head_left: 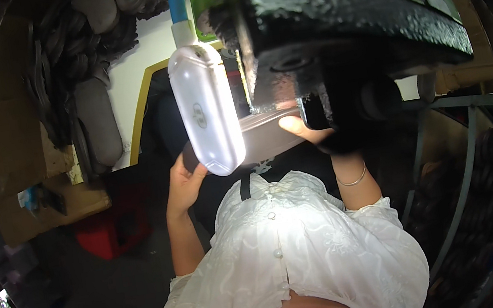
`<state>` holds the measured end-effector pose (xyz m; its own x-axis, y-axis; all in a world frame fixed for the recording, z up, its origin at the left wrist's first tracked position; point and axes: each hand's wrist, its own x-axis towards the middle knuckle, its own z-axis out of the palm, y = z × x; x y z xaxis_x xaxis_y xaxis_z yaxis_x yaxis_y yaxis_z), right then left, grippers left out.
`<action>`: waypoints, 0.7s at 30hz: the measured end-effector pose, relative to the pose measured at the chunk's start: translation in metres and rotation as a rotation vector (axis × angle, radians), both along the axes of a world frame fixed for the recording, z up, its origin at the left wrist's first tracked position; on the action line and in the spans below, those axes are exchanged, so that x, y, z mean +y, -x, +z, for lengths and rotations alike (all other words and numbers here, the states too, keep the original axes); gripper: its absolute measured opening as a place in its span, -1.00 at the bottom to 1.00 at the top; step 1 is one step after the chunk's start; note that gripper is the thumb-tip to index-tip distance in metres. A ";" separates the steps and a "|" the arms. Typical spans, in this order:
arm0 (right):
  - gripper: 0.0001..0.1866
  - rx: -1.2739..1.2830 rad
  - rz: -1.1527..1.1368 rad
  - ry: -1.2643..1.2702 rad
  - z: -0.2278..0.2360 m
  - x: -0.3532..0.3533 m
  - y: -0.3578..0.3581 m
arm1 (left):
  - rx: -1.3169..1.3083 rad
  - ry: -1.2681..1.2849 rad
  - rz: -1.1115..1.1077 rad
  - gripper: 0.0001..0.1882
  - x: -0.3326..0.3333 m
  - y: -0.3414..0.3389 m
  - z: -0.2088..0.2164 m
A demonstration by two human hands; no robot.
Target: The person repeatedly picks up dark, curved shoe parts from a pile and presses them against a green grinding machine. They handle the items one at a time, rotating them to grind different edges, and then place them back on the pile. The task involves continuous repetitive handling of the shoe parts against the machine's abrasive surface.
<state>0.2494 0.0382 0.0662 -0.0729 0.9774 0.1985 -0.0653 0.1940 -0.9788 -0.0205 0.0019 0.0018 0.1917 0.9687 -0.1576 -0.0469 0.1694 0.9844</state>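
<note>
A grey-brown shoe sole [273,139] is held level between my two hands, under the head of a green and black machine [353,17]. My left hand [185,181] grips its left end, thumb and fingers closed on it. At the other end my right hand [310,132] holds it, the thumb lying along its upper side; the machine hides most of the fingers. A lit white lamp [208,112] hangs in front of the sole and covers part of it. Where the sole meets the machine is partly hidden.
Many similar grey soles [98,122] lie piled at the left on a white table [137,62] with a yellow edge. Cardboard [12,119] stands around them. Below is a red stool [114,231]. A metal rack [465,185] with dark items stands at the right.
</note>
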 end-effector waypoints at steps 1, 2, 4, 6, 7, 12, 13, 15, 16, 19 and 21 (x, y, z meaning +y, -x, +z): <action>-0.74 -0.014 -0.002 -0.017 0.000 0.001 0.004 | 0.065 0.017 -0.039 -0.61 -0.002 0.003 -0.008; -0.74 -0.028 -0.005 -0.033 0.000 0.002 0.008 | 0.105 0.075 -0.109 -0.64 -0.003 0.002 -0.016; -0.69 -0.050 0.078 -0.025 0.000 0.006 0.009 | 0.204 0.161 -0.283 -0.61 -0.006 -0.004 -0.034; -0.65 -0.102 0.129 -0.152 0.002 0.010 0.012 | 0.242 0.168 -0.376 -0.58 -0.015 -0.029 -0.045; -0.64 -0.075 0.139 -0.141 0.003 0.010 0.015 | 0.220 0.143 -0.378 -0.57 -0.020 -0.045 -0.046; -0.68 0.005 0.048 -0.066 0.003 0.008 0.009 | 0.466 0.042 -0.341 -0.59 -0.021 -0.077 -0.057; -0.69 -0.013 0.040 -0.055 0.001 0.005 -0.007 | 0.566 0.061 -0.299 -0.59 -0.012 -0.074 -0.056; -0.70 -0.013 0.055 0.036 -0.011 -0.002 -0.048 | 0.552 0.031 -0.029 -0.75 0.005 -0.062 -0.034; -0.70 0.006 0.084 0.107 -0.017 -0.008 -0.072 | 0.232 -0.068 0.112 -0.84 0.010 -0.054 -0.039; -0.69 -0.023 0.151 0.409 -0.044 -0.028 -0.104 | -0.100 -0.176 0.186 -0.78 0.015 -0.055 0.007; -0.66 -0.052 0.265 0.572 -0.070 -0.039 -0.104 | 0.093 -0.397 0.115 -0.75 0.016 -0.064 0.015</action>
